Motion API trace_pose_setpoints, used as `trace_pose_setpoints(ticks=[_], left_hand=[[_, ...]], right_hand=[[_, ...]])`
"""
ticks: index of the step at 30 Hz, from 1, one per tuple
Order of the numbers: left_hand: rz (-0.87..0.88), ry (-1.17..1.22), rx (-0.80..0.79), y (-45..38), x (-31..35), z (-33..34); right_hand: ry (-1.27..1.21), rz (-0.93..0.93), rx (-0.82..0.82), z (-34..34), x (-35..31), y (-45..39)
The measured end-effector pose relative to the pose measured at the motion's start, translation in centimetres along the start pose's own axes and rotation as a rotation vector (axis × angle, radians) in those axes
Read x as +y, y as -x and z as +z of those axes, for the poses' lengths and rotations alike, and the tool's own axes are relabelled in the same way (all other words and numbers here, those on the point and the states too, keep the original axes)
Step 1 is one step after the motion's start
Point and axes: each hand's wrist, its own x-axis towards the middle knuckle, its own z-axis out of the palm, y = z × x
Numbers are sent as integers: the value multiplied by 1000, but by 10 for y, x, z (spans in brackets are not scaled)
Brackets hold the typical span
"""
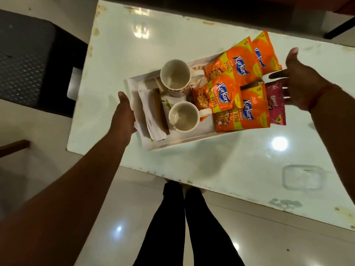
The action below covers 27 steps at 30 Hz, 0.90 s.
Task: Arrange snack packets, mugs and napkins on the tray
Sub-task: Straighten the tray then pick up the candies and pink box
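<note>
A white tray [180, 143] sits over the middle of a white table [134, 45]. It holds two empty cream mugs, one farther [175, 76] and one nearer [183, 117]. Folded white and brown napkins [151, 114] lie along its left end. Several orange Kurkure packets [224, 96] are piled on its right half, with a pink Bingo packet [275, 104] at the far right. My left hand [124, 116] grips the tray's left edge, its fingers hidden beneath. My right hand [301, 77] is at the tray's right end, fingers straight and spread beside the packets, thumb up.
A dark perforated chair [25, 60] stands left of the table. A clear plastic lid or container [303, 177] lies on the table at near right. My legs [192, 227] are at the table's near edge, on a glossy tiled floor.
</note>
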Motion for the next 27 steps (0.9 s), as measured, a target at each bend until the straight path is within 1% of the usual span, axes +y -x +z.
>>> trace_pose_setpoints(ticks=[3, 6, 8, 13, 20, 27], left_hand=[[-5, 16, 26, -1, 2, 3], [-14, 29, 37, -2, 4, 3], [-37, 47, 41, -6, 6, 1], [-68, 71, 32, -13, 16, 4], [-32, -28, -48, -18, 44, 28], [-5, -139, -126, -24, 72, 57]], right_hand=[[-107, 48, -111, 2, 6, -7], [-191, 90, -136, 1, 9, -9], [-199, 93, -145, 1, 8, -8], [-189, 107, -73, -1, 12, -5], [-294, 156, -36, -18, 47, 13], [-423, 218, 70, -30, 82, 25]])
